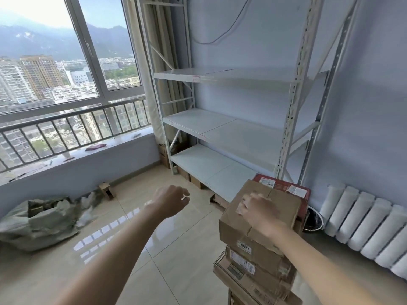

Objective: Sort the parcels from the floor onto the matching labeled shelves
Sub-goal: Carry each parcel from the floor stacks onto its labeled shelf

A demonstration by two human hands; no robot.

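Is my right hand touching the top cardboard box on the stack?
Touching. The head view shows the right hand lying on the top face of the cardboard box, fingers spread over it, with no gap visible.

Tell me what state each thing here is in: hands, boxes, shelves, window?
Left hand: raised, fingers loosely curled, holding nothing.
Right hand: resting on the top box; grip unclear.
Top brown cardboard box: closed, creased, tilted on the stack.
Red box: closed, behind the stack.
White metal shelves: bare.
Grey sack: slumped on the floor.
Window: shut.
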